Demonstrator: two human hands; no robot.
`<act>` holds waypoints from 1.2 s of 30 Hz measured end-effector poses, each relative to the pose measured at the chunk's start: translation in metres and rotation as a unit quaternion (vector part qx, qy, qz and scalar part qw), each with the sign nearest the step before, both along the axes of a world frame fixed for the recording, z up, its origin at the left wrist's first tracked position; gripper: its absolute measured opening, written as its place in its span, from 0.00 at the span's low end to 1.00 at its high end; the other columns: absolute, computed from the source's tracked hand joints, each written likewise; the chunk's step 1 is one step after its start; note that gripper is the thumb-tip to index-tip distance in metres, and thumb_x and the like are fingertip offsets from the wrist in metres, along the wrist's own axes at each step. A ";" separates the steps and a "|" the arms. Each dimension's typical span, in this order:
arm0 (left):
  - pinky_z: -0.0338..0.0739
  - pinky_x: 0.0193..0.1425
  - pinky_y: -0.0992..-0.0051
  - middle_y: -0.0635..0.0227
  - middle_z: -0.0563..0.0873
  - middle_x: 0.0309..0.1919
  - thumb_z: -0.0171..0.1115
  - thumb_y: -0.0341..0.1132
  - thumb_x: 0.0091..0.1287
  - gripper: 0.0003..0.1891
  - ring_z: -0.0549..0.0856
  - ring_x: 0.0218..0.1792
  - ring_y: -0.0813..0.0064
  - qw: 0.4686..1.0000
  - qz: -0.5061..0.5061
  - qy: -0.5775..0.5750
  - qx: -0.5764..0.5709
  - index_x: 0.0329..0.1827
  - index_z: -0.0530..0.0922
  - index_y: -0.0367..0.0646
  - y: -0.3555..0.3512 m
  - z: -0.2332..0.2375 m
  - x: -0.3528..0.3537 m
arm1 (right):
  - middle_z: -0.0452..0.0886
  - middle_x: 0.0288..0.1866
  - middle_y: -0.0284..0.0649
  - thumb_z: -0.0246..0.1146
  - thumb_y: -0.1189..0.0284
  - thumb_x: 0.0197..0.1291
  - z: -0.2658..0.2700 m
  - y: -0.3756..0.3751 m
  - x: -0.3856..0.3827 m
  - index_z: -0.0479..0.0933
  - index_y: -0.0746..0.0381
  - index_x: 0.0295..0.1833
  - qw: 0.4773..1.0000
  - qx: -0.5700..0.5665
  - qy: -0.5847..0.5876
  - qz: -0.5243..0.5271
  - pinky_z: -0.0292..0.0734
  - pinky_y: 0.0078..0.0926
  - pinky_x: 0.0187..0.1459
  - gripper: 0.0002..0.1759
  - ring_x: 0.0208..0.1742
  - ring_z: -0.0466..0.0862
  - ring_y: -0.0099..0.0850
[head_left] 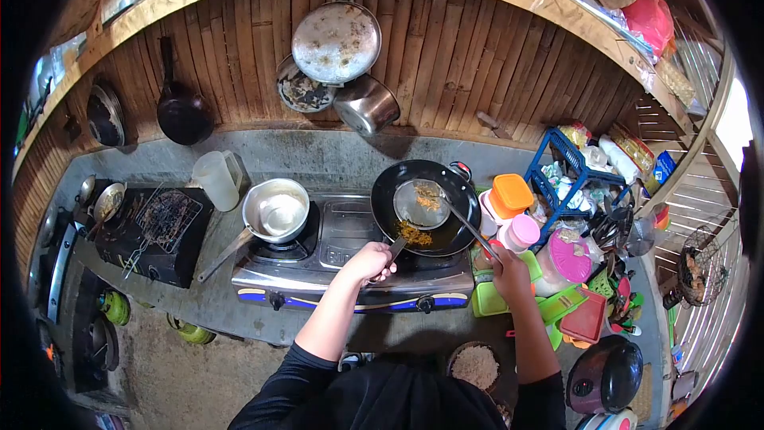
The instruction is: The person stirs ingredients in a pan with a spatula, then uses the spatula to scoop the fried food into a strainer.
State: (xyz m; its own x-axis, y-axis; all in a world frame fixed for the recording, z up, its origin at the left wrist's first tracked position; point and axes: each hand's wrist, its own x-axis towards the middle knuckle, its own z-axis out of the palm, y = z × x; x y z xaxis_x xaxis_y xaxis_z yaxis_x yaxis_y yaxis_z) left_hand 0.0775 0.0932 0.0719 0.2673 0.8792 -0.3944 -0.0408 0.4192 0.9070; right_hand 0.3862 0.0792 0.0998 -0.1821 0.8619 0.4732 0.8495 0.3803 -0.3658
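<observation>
Step in hand, as judged: golden-brown bits [414, 233] being gathered out of dark liquid, probably oil, with a strainer [409, 203]. Wok [385, 205] was seated on the right side of the stove [344, 228]; strainer was inside it, some bits caught on the mesh, the rest heaped loose toward the near side.

Right hand [512, 269]: fingers clamped on the strainer's long handle. Left hand [369, 263]: fingers clamped on a dark handle [397, 248] at the wok's near-left rim; whether it was the wok's own or a tool's could not be told.

For a clean pass, mesh was best slid low under the heap, lifted slowly, held level over the wok to drain. Left grip was best kept firm so the wok wasn't tipped. Fast scooping would have risked splash.

Materials: wok black, smooth, round, shallow-curved; strainer a round, fine mesh dish; bits small, crumbly-looking. Dull metal pot [274, 185] was parked on the left burner; grey, rough-looking bench [227, 296] underneath. Glossy plastic boxes [512, 193] were crowded just right of the wok.
</observation>
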 end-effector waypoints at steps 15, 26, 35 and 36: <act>0.62 0.11 0.84 0.70 0.76 0.19 0.44 0.23 0.57 0.07 0.69 0.12 0.86 1.000 0.017 -0.005 -0.005 0.36 0.71 0.36 -0.005 0.002 -0.001 | 0.78 0.39 0.48 0.56 0.77 0.53 0.003 -0.006 0.005 0.73 0.60 0.47 0.999 -0.019 -0.009 -0.025 0.73 0.40 0.37 0.14 0.37 0.78 0.49; 0.62 0.11 0.84 0.69 0.75 0.19 0.44 0.22 0.56 0.05 0.69 0.12 0.86 1.000 0.028 -0.007 -0.002 0.31 0.70 0.36 -0.008 0.001 -0.009 | 0.79 0.35 0.50 0.57 0.76 0.55 0.002 0.004 0.014 0.73 0.64 0.47 0.994 -0.030 0.101 0.008 0.74 0.34 0.38 0.13 0.36 0.80 0.46; 0.60 0.11 0.83 0.69 0.75 0.18 0.45 0.23 0.57 0.05 0.69 0.13 0.85 0.999 0.040 0.006 -0.001 0.33 0.70 0.36 -0.010 -0.002 -0.031 | 0.79 0.30 0.49 0.58 0.75 0.53 -0.022 0.046 0.038 0.75 0.63 0.44 0.993 -0.047 0.105 -0.009 0.73 0.28 0.35 0.11 0.32 0.80 0.36; 0.60 0.11 0.83 0.69 0.75 0.18 0.45 0.23 0.57 0.05 0.69 0.13 0.85 0.999 0.041 0.006 -0.001 0.33 0.70 0.36 -0.010 0.000 -0.033 | 0.79 0.30 0.49 0.57 0.76 0.53 -0.025 0.052 0.037 0.75 0.64 0.43 0.992 -0.063 0.104 -0.015 0.73 0.29 0.36 0.11 0.33 0.81 0.35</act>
State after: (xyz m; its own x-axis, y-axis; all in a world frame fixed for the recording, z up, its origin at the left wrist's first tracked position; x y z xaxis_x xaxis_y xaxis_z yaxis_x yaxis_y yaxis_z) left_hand 0.0449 0.0831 0.0715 0.1889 0.8972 -0.3991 -0.0648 0.4170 0.9066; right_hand 0.4237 0.1308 0.0753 -0.0652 0.9201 0.3862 0.7602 0.2965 -0.5780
